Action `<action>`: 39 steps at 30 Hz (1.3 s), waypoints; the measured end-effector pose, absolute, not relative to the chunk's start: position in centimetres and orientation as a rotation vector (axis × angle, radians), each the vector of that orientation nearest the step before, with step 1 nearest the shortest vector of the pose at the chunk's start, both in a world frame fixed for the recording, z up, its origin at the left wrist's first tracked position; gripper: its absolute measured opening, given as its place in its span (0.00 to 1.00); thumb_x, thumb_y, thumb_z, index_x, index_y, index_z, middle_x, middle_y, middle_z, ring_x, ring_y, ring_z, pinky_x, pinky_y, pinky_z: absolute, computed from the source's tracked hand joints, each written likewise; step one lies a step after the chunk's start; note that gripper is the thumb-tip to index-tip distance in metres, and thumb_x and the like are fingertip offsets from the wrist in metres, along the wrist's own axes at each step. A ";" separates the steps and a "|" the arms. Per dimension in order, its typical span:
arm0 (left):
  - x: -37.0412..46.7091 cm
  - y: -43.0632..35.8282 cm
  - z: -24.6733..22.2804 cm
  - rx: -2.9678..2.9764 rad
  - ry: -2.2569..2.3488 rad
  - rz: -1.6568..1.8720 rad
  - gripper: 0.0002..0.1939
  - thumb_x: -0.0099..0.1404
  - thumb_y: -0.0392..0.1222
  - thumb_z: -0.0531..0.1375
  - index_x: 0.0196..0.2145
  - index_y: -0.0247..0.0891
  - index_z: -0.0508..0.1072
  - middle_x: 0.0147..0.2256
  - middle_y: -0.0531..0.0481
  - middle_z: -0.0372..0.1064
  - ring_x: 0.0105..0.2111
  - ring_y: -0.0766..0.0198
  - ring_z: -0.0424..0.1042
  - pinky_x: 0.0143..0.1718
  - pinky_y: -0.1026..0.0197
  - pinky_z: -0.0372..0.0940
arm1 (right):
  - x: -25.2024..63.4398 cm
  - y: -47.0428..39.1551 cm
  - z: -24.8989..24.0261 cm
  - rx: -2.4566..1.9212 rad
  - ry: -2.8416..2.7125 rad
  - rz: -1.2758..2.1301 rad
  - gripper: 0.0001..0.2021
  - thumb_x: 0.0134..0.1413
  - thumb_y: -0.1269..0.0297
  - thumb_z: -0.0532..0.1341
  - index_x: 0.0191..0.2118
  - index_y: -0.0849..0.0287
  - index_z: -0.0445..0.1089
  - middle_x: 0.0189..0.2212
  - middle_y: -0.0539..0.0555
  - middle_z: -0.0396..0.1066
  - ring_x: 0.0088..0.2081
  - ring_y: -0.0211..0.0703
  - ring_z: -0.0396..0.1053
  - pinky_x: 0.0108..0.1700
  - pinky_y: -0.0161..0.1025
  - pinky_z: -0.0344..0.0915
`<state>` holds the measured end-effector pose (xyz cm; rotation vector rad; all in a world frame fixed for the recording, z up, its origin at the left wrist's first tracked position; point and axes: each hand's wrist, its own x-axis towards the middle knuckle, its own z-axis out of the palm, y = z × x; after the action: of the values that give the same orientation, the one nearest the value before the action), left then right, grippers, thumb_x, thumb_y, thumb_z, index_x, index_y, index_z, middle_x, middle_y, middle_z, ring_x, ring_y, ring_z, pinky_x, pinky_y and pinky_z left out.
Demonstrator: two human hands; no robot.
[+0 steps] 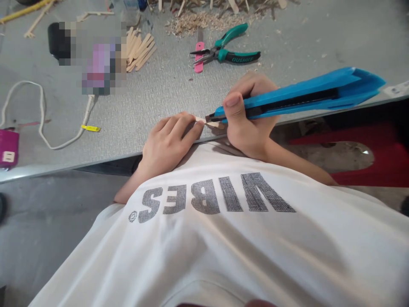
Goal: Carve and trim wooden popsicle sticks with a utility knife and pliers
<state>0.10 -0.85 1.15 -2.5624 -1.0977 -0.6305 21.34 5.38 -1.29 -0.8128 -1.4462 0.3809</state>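
Observation:
My right hand (251, 115) is wrapped round a blue utility knife (297, 94), its thumb pressed on the knife's side. The knife's tip rests at a small pale wooden stick (215, 124) near the table's front edge. My left hand (171, 138) is closed on the other end of that stick, thumb and fingertips together, with the palm side hidden. The stick lies between the two hands, partly covered by the left fingers and the blade end.
Green-handled pliers (238, 49) lie across a pink-handled tool (199, 59) beyond my hands. Wooden sticks (139, 49) are piled to the left, with shavings (198, 22) at the back. A white cable (43, 106) and a purple block (9, 147) are far left.

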 end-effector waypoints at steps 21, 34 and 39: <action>0.3 -0.6 1.1 -2.508 -1.045 -0.659 0.16 0.84 0.34 0.59 0.65 0.38 0.76 0.58 0.39 0.84 0.60 0.51 0.84 0.62 0.53 0.74 | 21.4 5.5 -1.2 -0.817 -1.419 0.369 0.35 0.71 0.22 0.62 0.31 0.51 0.64 0.26 0.52 0.65 0.30 0.47 0.70 0.33 0.46 0.67; 0.4 -0.6 0.8 -2.478 -1.012 -0.683 0.15 0.84 0.34 0.59 0.64 0.37 0.77 0.57 0.40 0.84 0.60 0.52 0.84 0.61 0.54 0.74 | 21.5 5.5 -0.8 -0.784 -1.374 0.469 0.36 0.67 0.22 0.67 0.29 0.52 0.64 0.24 0.50 0.63 0.28 0.44 0.69 0.29 0.43 0.64; 0.4 -0.5 0.9 -2.469 -1.005 -0.696 0.14 0.84 0.34 0.60 0.63 0.36 0.78 0.55 0.41 0.85 0.58 0.53 0.85 0.61 0.55 0.75 | 21.5 5.9 -0.6 -0.758 -1.438 0.405 0.36 0.69 0.23 0.65 0.28 0.52 0.65 0.24 0.50 0.64 0.28 0.44 0.68 0.31 0.44 0.66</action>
<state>0.43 -0.48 0.85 -2.4689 -1.0046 -0.6958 21.51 5.87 -0.63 -0.7578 -1.4376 0.4055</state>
